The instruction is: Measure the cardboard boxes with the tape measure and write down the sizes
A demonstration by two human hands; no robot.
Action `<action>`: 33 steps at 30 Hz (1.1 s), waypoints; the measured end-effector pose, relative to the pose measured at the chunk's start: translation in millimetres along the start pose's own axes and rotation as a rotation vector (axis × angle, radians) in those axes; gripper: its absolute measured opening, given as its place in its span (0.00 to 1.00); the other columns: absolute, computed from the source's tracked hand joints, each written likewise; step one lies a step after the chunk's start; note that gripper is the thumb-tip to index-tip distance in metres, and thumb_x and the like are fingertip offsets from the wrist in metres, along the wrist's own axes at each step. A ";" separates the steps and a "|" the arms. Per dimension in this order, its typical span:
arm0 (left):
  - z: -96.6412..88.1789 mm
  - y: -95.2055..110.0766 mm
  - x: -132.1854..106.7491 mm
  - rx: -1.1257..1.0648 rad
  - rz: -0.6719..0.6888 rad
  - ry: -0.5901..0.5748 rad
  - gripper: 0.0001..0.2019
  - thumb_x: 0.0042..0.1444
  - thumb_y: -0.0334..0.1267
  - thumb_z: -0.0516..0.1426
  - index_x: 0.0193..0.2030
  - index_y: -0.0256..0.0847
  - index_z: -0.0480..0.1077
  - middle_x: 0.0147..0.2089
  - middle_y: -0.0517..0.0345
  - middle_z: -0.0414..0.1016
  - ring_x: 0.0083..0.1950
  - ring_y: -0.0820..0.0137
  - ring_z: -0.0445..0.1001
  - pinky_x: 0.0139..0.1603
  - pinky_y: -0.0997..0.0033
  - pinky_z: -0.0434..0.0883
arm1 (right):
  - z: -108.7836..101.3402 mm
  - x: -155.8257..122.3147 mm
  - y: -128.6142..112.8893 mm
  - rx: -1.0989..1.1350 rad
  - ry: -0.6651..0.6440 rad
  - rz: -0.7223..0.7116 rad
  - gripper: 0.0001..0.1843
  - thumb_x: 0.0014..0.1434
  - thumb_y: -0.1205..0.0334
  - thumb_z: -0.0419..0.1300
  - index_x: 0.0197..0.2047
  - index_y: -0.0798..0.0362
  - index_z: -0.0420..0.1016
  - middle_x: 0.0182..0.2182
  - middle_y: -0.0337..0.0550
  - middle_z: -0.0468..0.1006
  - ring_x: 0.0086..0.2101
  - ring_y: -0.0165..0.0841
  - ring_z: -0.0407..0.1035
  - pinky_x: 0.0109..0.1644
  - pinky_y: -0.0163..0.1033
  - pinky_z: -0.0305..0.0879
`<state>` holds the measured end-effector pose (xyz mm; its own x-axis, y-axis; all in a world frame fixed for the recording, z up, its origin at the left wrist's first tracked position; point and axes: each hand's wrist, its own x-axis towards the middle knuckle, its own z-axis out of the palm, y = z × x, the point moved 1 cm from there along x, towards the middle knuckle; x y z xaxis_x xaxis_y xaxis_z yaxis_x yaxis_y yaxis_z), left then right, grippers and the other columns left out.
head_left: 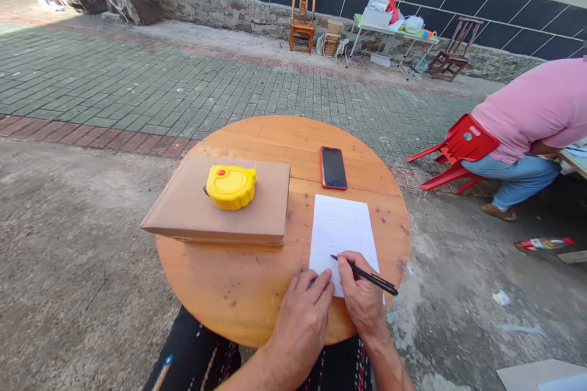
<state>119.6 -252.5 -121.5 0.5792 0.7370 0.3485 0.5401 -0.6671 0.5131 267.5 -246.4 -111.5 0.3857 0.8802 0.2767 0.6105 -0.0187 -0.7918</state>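
Observation:
My right hand (362, 293) pinches a black pen (373, 280), its tip at the lower part of a white sheet of paper (342, 211) covered with small rows of writing. My left hand (305, 311) lies on the lower left edge of the sheet, fingertips down and slightly apart. A small bluish spot shows between its fingers, too hidden to name. Beyond the paper lies a smartphone (333, 168) with a red edge and a dark screen. On the left, a yellow tape measure (232, 186) sits on a flat brown cardboard box (183, 208).
Everything rests on a round wooden table (257, 275). To the right, a person in a pink shirt (532, 104) sits on a red plastic chair (468, 140). A bottle (545, 244) lies on the ground. By the wall stand a wooden chair (302, 18) and a loaded folding table (394, 29).

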 end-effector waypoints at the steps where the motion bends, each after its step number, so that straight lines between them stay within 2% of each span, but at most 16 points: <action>1: -0.3 0.3 0.1 -0.001 0.000 0.005 0.18 0.59 0.21 0.50 0.52 0.36 0.73 0.58 0.51 0.76 0.51 0.58 0.70 0.52 0.53 0.74 | -0.1 0.0 0.0 0.001 0.002 0.001 0.12 0.64 0.55 0.56 0.34 0.52 0.75 0.26 0.39 0.78 0.26 0.31 0.72 0.33 0.33 0.69; 14: -5.1 1.2 4.0 -0.003 -0.005 -0.019 0.17 0.59 0.21 0.50 0.50 0.37 0.73 0.56 0.50 0.76 0.50 0.60 0.70 0.51 0.56 0.75 | 0.3 -1.1 -0.1 -0.010 -0.011 0.021 0.13 0.65 0.54 0.55 0.35 0.52 0.75 0.25 0.38 0.77 0.24 0.30 0.69 0.30 0.34 0.68; 29: -5.0 2.6 3.8 -0.007 -0.030 -0.016 0.18 0.58 0.20 0.50 0.51 0.38 0.73 0.57 0.53 0.76 0.50 0.59 0.69 0.51 0.54 0.74 | -0.7 -0.3 -1.6 -0.033 -0.027 -0.010 0.12 0.64 0.54 0.55 0.34 0.51 0.75 0.25 0.38 0.78 0.24 0.31 0.70 0.31 0.34 0.68; 33: -3.4 2.2 3.2 -0.007 -0.023 -0.017 0.17 0.59 0.21 0.50 0.50 0.37 0.73 0.57 0.53 0.76 0.50 0.59 0.69 0.52 0.54 0.74 | -0.3 -1.8 1.6 -0.010 -0.035 0.029 0.13 0.64 0.53 0.55 0.34 0.51 0.75 0.23 0.37 0.76 0.23 0.31 0.69 0.29 0.34 0.67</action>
<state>120.5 -251.3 -116.6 0.5765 0.7504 0.3233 0.5491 -0.6489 0.5268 268.0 -248.2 -113.1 0.3793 0.8951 0.2343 0.6067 -0.0493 -0.7934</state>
